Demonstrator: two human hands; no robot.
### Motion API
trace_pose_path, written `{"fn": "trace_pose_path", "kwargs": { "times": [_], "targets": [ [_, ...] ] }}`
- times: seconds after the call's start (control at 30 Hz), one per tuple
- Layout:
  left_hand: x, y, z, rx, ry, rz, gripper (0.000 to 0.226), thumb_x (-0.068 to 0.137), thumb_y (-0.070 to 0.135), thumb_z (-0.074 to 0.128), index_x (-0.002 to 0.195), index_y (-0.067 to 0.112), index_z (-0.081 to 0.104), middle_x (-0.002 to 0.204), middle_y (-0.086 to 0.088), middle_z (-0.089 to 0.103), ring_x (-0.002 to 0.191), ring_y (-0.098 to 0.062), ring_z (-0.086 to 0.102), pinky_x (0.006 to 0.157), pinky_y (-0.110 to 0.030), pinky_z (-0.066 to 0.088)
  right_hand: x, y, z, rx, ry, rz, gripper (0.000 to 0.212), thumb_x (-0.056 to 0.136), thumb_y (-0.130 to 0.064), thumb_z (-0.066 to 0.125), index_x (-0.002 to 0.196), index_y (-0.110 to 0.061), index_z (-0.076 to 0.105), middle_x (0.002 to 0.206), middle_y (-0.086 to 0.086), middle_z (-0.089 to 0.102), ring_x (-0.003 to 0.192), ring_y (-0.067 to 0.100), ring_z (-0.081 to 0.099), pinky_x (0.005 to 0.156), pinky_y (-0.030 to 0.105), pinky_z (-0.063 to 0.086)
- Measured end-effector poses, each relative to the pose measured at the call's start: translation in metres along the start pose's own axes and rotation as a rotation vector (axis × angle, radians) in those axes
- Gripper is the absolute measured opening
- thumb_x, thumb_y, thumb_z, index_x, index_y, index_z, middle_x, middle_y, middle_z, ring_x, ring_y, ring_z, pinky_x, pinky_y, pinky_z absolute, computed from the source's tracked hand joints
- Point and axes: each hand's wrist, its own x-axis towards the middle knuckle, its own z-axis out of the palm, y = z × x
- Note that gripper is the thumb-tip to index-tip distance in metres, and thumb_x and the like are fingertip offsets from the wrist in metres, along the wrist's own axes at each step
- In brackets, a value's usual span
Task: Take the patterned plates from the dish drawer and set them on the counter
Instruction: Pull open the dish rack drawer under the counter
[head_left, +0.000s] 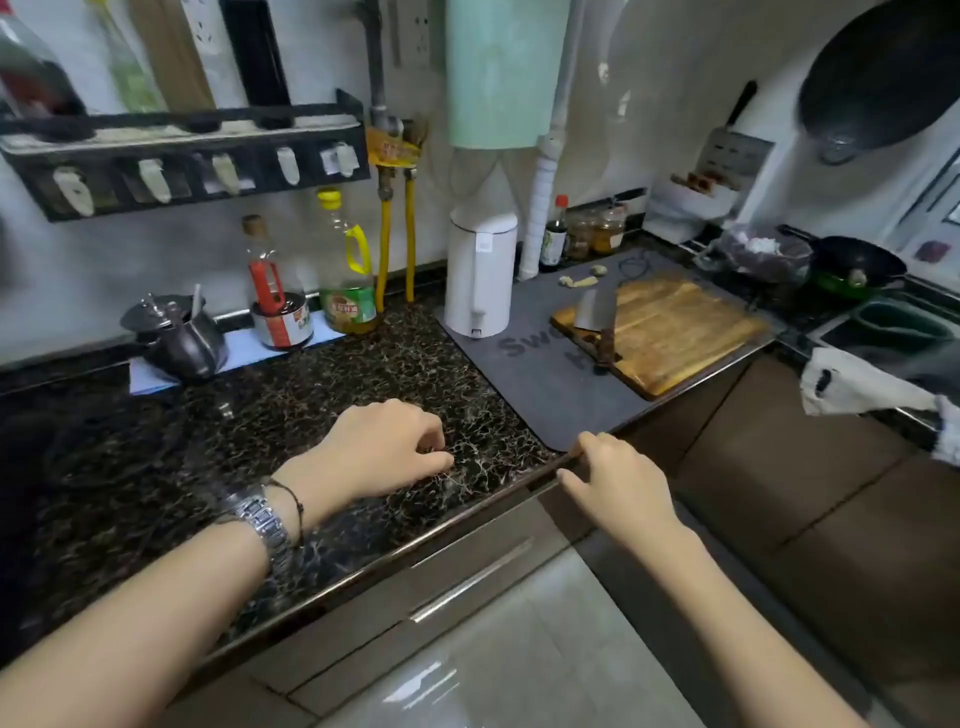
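Head view shows no patterned plates: the shut drawer (415, 587) with its long handle (470, 582) runs lower-centre, below both empty hands, right hand (618, 486) loosely curled at the table (156, 467) edge nearer it than the left hand (384, 449).

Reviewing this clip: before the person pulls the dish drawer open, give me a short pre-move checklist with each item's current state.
1. Both hands empty: ok. The left hand rests curled on the counter; the right hand holds nothing.
2. Right hand at the drawer: cannot tell. Its fingers sit at the counter edge; a grip is not visible.
3. Drawer handle unobstructed: ok.
4. Landing space on the dark counter: ok, bare surface ahead of the left hand.
5. Cleaver clear of that space: ok, it lies on the cutting board to the right.
6. Patterned plates present: cannot tell, the drawer is closed.
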Motion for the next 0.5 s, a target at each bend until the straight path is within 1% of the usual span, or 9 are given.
{"fn": "trace_pose_path", "kwargs": {
  "times": [0.07,0.1,0.17,0.27,0.33,0.4,0.47,0.5],
  "targets": [
    [0.019,0.008,0.011,-0.022,0.008,-0.069,0.030,0.082,0.057,0.048,0.097,0.035,0.062,0.102,0.009,0.067,0.091,-0.016,0.062,0.076,-0.035,0.051,0.017,0.017,0.012,0.073,0.030,0.007,0.027,0.087,-0.040,0.057,0.092,-0.015,0.051,0.095,0.007,0.062,0.091,0.028,0.061,0.064,0.033,0.043],
    [0.028,0.014,0.018,-0.034,0.015,-0.098,0.030,0.082,0.056,0.049,0.096,0.034,0.063,0.102,0.008,0.067,0.092,-0.017,0.062,0.078,-0.036,0.052,0.026,0.028,0.022,0.094,0.019,-0.006,0.026,0.086,-0.040,0.058,0.093,-0.015,0.053,0.095,0.007,0.063,0.090,0.028,0.062,0.064,0.033,0.044],
    [0.046,0.029,0.032,-0.061,0.021,-0.174,0.029,0.082,0.055,0.049,0.096,0.034,0.063,0.102,0.006,0.068,0.092,-0.018,0.062,0.078,-0.037,0.052,0.040,0.046,0.037,0.148,-0.021,-0.006,0.026,0.085,-0.038,0.060,0.097,-0.015,0.056,0.098,0.006,0.064,0.090,0.026,0.063,0.064,0.031,0.043],
    [0.070,0.053,0.055,-0.094,0.040,-0.236,0.028,0.082,0.054,0.050,0.097,0.034,0.063,0.102,0.007,0.068,0.092,-0.018,0.062,0.073,-0.034,0.050,0.053,0.073,0.057,0.256,-0.056,0.019,0.030,0.083,-0.038,0.064,0.102,-0.016,0.059,0.102,0.005,0.065,0.093,0.024,0.063,0.065,0.030,0.043],
    [0.077,0.067,0.075,-0.125,0.112,-0.275,0.027,0.082,0.053,0.052,0.098,0.034,0.062,0.101,0.009,0.067,0.094,-0.017,0.061,0.073,-0.033,0.049,0.056,0.087,0.074,0.368,-0.123,0.052,0.035,0.081,-0.038,0.068,0.106,-0.016,0.059,0.104,0.004,0.066,0.096,0.023,0.063,0.070,0.031,0.046],
    [0.077,0.078,0.097,-0.155,0.255,-0.303,0.028,0.080,0.050,0.058,0.103,0.034,0.061,0.101,0.008,0.067,0.096,-0.016,0.061,0.076,-0.034,0.050,0.057,0.094,0.091,0.538,-0.194,0.105,0.042,0.077,-0.034,0.073,0.111,-0.015,0.058,0.108,0.003,0.065,0.099,0.020,0.062,0.078,0.032,0.049],
    [0.072,0.084,0.120,-0.164,0.350,-0.328,0.034,0.077,0.044,0.066,0.107,0.028,0.062,0.100,0.006,0.069,0.094,-0.018,0.062,0.077,-0.035,0.052,0.055,0.093,0.109,0.755,-0.261,0.208,0.053,0.072,-0.029,0.079,0.117,-0.012,0.055,0.110,0.004,0.063,0.099,0.018,0.059,0.085,0.032,0.049],
    [0.070,0.086,0.132,-0.164,0.375,-0.341,0.036,0.075,0.041,0.069,0.107,0.026,0.063,0.099,0.005,0.069,0.093,-0.018,0.062,0.077,-0.035,0.052,0.053,0.091,0.119,0.878,-0.300,0.279,0.060,0.070,-0.027,0.081,0.120,-0.010,0.054,0.111,0.004,0.061,0.099,0.017,0.058,0.085,0.030,0.047]
  ]
}}
